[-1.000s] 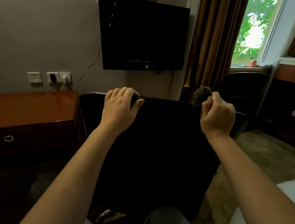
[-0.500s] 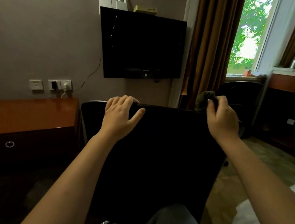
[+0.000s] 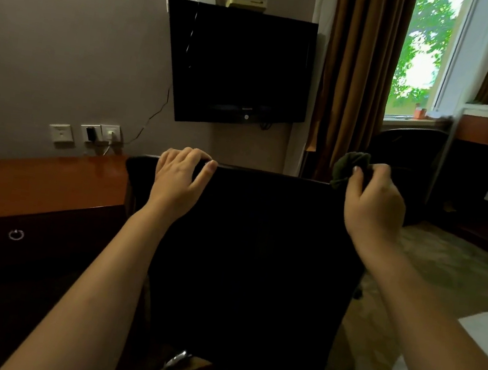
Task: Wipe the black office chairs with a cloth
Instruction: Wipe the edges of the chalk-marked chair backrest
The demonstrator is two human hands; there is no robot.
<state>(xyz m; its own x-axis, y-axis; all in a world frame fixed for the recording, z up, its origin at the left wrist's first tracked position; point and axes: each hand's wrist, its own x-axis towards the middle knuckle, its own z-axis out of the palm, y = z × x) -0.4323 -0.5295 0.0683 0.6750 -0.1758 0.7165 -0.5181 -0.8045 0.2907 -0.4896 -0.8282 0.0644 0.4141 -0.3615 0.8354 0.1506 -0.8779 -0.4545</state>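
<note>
A black office chair stands right in front of me with its backrest facing me. My left hand grips the top edge of the backrest near its left corner, fingers curled over the rim. My right hand holds a bunched dark green cloth at the backrest's top right corner. A second black chair stands farther back by the window, partly hidden behind my right hand.
A wooden desk with a drawer runs along the left wall. A black TV hangs on the wall ahead, brown curtains beside it. A dark cabinet stands at the right, and a white bed edge lies at the lower right.
My right hand has slid the cloth to the right along the top of the backrest to its right corner. My left hand keeps its grip on the top edge.
</note>
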